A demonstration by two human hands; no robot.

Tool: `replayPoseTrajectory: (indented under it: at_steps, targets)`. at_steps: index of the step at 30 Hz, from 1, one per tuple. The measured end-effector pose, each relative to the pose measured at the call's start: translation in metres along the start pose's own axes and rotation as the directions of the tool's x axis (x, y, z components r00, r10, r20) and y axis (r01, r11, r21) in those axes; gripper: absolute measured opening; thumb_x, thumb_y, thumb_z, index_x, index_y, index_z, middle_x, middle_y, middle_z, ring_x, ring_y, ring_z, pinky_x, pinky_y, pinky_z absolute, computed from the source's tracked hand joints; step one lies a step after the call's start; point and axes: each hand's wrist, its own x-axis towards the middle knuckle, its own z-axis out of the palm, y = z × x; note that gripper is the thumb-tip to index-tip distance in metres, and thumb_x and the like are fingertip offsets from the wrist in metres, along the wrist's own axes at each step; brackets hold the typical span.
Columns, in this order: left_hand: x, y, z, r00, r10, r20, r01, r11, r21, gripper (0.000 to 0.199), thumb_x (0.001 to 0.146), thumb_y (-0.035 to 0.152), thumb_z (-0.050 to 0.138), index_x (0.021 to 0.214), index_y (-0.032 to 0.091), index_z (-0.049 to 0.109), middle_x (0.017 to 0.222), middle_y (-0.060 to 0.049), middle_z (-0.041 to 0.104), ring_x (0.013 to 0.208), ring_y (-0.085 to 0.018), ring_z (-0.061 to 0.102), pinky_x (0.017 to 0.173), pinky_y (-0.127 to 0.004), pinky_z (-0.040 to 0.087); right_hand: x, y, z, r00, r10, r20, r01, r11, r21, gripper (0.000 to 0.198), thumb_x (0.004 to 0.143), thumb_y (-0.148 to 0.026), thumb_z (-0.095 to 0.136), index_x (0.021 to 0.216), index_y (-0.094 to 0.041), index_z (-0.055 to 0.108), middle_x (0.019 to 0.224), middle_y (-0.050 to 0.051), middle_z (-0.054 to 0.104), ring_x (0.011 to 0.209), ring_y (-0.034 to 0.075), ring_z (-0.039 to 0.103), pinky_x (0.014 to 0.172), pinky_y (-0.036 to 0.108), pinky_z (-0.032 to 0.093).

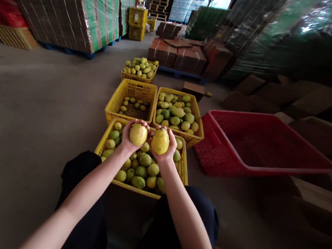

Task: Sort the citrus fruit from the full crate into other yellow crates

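Note:
My left hand [127, 135] is closed around a rounded yellow papaya [138, 134]. A second yellow papaya [160, 141], more pear-shaped, sits in my right hand [169, 149], its fingers wrapped about it. Both fruits are held side by side, a small gap apart, above the back part of a yellow crate [145, 192]. Green and yellow papayas [141, 171] fill that crate, which stands between my knees. Behind the hands are two more yellow crates: the left one [114, 99] has several small fruits on its bottom, the right one [198, 135] is heaped with papayas.
A large red crate [225, 157] stands at the right, near scattered cardboard [315, 103]. Farther back is another yellow crate of fruit [141, 67]. Flat cardboard bundles [176, 56] lie on a blue pallet, and wrapped stacks [98, 9] rise at both sides.

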Motion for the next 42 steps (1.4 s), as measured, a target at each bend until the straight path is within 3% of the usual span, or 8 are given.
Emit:
replayPoseTrajectory:
  at_steps: [7,11,16,24,29,34,38,42]
  targets:
    - [0.015,-0.005,-0.008,0.977,0.043,-0.209,-0.061,0.995,-0.081,0.037,0.102,0.024,0.033,0.113,0.023,0.069,0.075,-0.005,0.072,0.077,-0.019,0.073,0.074,-0.028,0.059,0.018,0.012,-0.010,0.975,0.026,-0.221,-0.011,0.997,0.070,0.015,0.087,-0.028,0.063,0.100,-0.022,0.068,0.085,0.004,0.078,0.082,0.022,0.076,0.075,0.039,0.069]
    - [0.027,-0.007,-0.016,0.957,0.032,-0.289,-0.030,1.000,0.010,0.038,0.104,0.028,0.030,0.115,0.024,0.066,0.079,-0.007,0.072,0.077,-0.019,0.073,0.073,-0.027,0.060,0.028,0.019,-0.017,0.951,0.035,-0.307,0.001,0.993,0.116,0.020,0.096,-0.034,0.055,0.108,-0.021,0.065,0.086,0.007,0.076,0.086,0.022,0.077,0.074,0.035,0.070]
    - [0.033,-0.010,-0.023,0.955,0.004,-0.295,-0.008,1.000,-0.011,0.038,0.104,0.030,0.030,0.117,0.025,0.066,0.082,-0.008,0.071,0.076,-0.018,0.072,0.071,-0.025,0.060,0.037,0.020,-0.028,0.961,0.023,-0.275,-0.017,1.000,0.023,0.033,0.099,-0.048,0.051,0.116,-0.023,0.064,0.093,0.008,0.076,0.088,0.023,0.075,0.069,0.035,0.070]
    - [0.032,-0.012,-0.023,0.952,-0.042,-0.304,0.024,0.998,-0.062,0.039,0.104,0.033,0.033,0.116,0.023,0.068,0.084,-0.009,0.069,0.076,-0.020,0.070,0.065,-0.026,0.060,0.034,0.018,-0.028,0.944,0.053,-0.326,-0.055,0.998,0.003,0.024,0.095,-0.050,0.061,0.098,-0.027,0.065,0.078,0.002,0.072,0.070,0.020,0.071,0.052,0.029,0.064]
    - [0.015,-0.007,-0.010,0.992,-0.030,-0.122,0.017,0.994,-0.108,0.031,0.103,0.027,0.042,0.115,0.022,0.071,0.087,-0.005,0.074,0.079,-0.015,0.072,0.072,-0.023,0.061,0.022,0.010,-0.011,0.976,0.059,-0.210,-0.063,0.998,-0.017,0.023,0.096,-0.045,0.061,0.092,-0.023,0.067,0.073,0.001,0.073,0.059,0.015,0.067,0.047,0.022,0.056]
    - [-0.005,0.008,0.003,0.998,-0.008,0.056,0.003,0.995,0.095,0.029,0.099,0.028,0.049,0.109,0.025,0.076,0.093,-0.002,0.080,0.072,-0.014,0.071,0.066,-0.024,0.059,0.006,0.003,0.010,0.992,0.039,-0.120,-0.043,0.999,-0.027,0.029,0.101,-0.044,0.052,0.100,-0.022,0.071,0.083,0.003,0.078,0.067,0.017,0.071,0.056,0.026,0.061]
    - [-0.012,0.017,0.008,0.998,-0.022,0.061,0.003,0.957,0.289,0.038,0.099,0.034,0.047,0.084,0.018,0.078,0.077,-0.007,0.078,0.061,-0.018,0.069,0.059,-0.029,0.057,-0.005,-0.001,0.010,0.997,0.080,0.001,-0.080,0.992,-0.099,0.043,0.101,-0.056,0.046,0.088,-0.023,0.070,0.074,0.003,0.074,0.056,0.017,0.064,0.042,0.025,0.051]
    - [-0.015,0.018,0.007,0.990,-0.047,0.129,-0.013,0.902,0.432,0.059,0.101,0.035,0.041,0.054,0.016,0.068,0.053,-0.009,0.065,0.055,-0.023,0.070,0.053,-0.031,0.055,-0.008,-0.003,0.000,0.981,0.133,0.144,-0.104,0.976,-0.191,0.050,0.099,-0.059,0.046,0.075,-0.020,0.068,0.066,0.004,0.068,0.051,0.018,0.059,0.037,0.026,0.046]
